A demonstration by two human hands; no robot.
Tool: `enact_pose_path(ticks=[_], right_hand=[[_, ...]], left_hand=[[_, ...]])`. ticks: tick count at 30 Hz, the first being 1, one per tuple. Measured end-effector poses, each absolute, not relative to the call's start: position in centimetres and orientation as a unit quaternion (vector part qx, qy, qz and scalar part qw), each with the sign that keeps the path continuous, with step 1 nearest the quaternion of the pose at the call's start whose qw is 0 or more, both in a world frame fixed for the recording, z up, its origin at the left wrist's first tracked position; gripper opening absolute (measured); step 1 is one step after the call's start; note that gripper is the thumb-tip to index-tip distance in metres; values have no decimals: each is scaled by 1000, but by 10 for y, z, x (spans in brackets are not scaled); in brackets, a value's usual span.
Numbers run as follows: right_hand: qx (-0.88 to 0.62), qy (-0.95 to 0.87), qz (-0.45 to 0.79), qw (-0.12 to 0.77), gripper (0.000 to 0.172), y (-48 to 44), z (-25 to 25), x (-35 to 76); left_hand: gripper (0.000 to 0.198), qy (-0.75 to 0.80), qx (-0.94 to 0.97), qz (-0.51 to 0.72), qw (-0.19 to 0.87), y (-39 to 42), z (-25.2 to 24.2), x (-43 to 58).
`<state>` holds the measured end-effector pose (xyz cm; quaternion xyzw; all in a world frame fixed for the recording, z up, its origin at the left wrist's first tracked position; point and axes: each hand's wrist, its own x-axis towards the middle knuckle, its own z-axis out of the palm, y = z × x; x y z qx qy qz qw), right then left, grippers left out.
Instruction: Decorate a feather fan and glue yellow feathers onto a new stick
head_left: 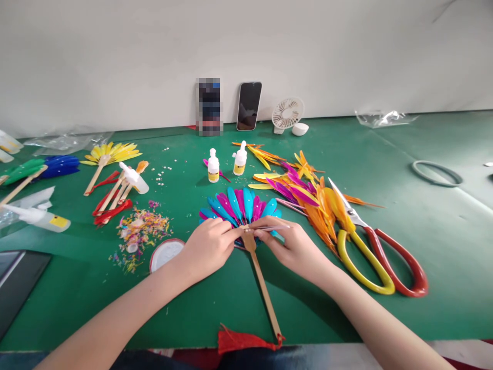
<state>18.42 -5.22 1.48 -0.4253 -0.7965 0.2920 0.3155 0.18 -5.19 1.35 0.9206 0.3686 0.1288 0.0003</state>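
Note:
A feather fan (pixel 239 205) with turquoise and magenta feathers lies in front of me. Its wooden handle (pixel 264 290) runs towards me and ends in a red tassel (pixel 244 340). My left hand (pixel 210 246) is closed at the fan's left side, with the index fingertip pressed on the join of feathers and handle. In my right hand (pixel 288 244) a thin pale stick-like tool (pixel 271 227) is pinched, its tip over that same join. Small pale bits show there, too small to name. Fingers cover part of the lower feathers.
Large scissors (pixel 370 241) lie open at right beside loose orange feathers (pixel 323 221). Two glue bottles (pixel 213 167) stand behind the fan. Left are colourful scraps (pixel 142 231), a white lid (pixel 165 253) and a yellow fan (pixel 110 154). Phones (pixel 249 105) and a small fan (pixel 287 113) line the wall.

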Motion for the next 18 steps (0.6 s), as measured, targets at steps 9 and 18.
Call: enact_pose_path(ticks=[9, 18], right_hand=[[-447, -762, 352, 308, 18, -51, 14, 187], [-456, -702, 448, 313, 21, -49, 12, 189]], left_hand=[[27, 343, 928, 138, -46, -52, 12, 0], [28, 336, 932, 126, -57, -52, 11, 0]])
